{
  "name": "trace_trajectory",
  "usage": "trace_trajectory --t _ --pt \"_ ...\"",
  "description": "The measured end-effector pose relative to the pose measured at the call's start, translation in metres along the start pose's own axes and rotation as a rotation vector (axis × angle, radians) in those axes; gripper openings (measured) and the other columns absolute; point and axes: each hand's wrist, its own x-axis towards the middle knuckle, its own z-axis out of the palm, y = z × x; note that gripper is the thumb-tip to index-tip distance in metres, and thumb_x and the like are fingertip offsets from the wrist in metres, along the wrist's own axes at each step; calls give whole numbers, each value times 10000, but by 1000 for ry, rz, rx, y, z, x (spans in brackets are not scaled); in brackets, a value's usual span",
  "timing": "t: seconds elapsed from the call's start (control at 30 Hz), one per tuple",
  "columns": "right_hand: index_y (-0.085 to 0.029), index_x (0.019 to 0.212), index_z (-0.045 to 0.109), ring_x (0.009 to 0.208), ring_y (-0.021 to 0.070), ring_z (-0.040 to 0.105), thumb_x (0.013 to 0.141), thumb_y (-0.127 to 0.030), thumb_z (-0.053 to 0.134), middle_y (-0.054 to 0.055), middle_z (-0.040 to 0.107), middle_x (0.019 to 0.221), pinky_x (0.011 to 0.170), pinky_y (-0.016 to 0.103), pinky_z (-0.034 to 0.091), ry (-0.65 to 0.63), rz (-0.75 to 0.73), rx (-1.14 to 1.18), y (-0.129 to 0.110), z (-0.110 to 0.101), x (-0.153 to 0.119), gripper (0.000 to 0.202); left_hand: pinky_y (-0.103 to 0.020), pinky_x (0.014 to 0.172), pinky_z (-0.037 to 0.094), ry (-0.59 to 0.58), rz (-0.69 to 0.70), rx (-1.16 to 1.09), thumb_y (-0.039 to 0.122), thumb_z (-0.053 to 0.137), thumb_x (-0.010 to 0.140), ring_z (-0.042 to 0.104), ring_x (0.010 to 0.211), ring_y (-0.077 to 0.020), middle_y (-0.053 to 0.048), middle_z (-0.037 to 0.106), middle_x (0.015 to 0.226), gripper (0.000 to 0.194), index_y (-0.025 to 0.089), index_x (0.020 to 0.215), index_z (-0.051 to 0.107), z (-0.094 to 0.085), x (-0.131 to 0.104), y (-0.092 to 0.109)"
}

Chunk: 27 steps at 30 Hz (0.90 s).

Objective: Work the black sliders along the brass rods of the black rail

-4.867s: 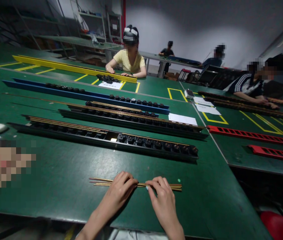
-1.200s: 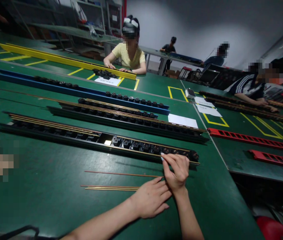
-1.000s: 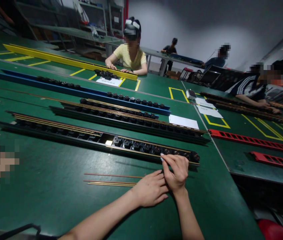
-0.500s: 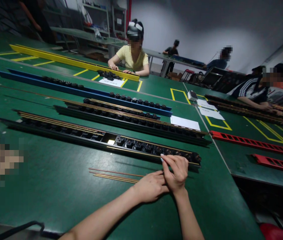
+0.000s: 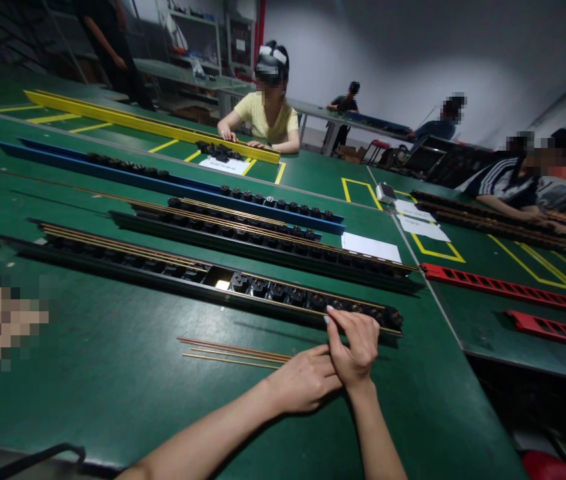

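My right hand (image 5: 357, 343) is closed, thumb and fingertips pinching a thin brass rod (image 5: 273, 305) along the near edge of a black channel (image 5: 127, 273). Black blocks (image 5: 277, 291) sit in a row inside this channel, with a square gap left of them. My left hand (image 5: 307, 381) lies low against the right wrist. Its fingers are bent together and their tips are partly hidden; what they hold, I cannot make out. Several loose thin rods (image 5: 233, 350) lie on the green table, their right ends running behind the left hand.
Behind stand a second black channel (image 5: 263, 250) with rods, a blue channel (image 5: 113, 175) and a yellow channel (image 5: 127, 123). A person in a yellow shirt (image 5: 267, 123) works across the table (image 5: 113, 380). Red slotted rails (image 5: 513, 287) lie at right, near another person's arm.
The loose rods have spread, the nearest one now lying apart from the others. My right fingertips have shifted slightly right along the channel's edge. The left hand has barely moved.
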Motion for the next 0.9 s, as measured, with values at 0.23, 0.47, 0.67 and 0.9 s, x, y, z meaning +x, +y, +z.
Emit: trace_trajectory --t 0.23,0.47,0.67,0.9 --pt "-232 984 671 802 153 615 818 -109 653 10 710 852 811 326 420 48 34 -35 9 -4 1 208 -351 998 407 311 -62 86 198 429 840 561 1118 -173 -81 685 1104 326 169 1130 576 -16 -12 4" --pt "-230 984 675 805 153 617 827 -120 641 9 711 855 804 319 417 7 26 -47 8 -2 -1 195 -411 1151 172 444 -353 360 168 416 845 329 1387 -219 -116 488 1419 591 167 1431 339 -42 -18 -5" --pt "-225 983 675 789 149 620 814 -112 664 9 711 846 794 317 423 9 15 -19 3 -1 0 203 -399 1139 172 522 -456 382 115 427 881 420 1322 -179 -49 591 1324 525 235 1392 412 -49 -22 -19" --pt "-230 997 671 774 142 622 816 -125 672 0 712 836 805 323 415 -13 -42 -8 2 -2 1 209 -318 892 456 626 -415 335 77 451 883 582 1071 -160 -39 697 1106 435 237 1278 538 -52 -32 -37"
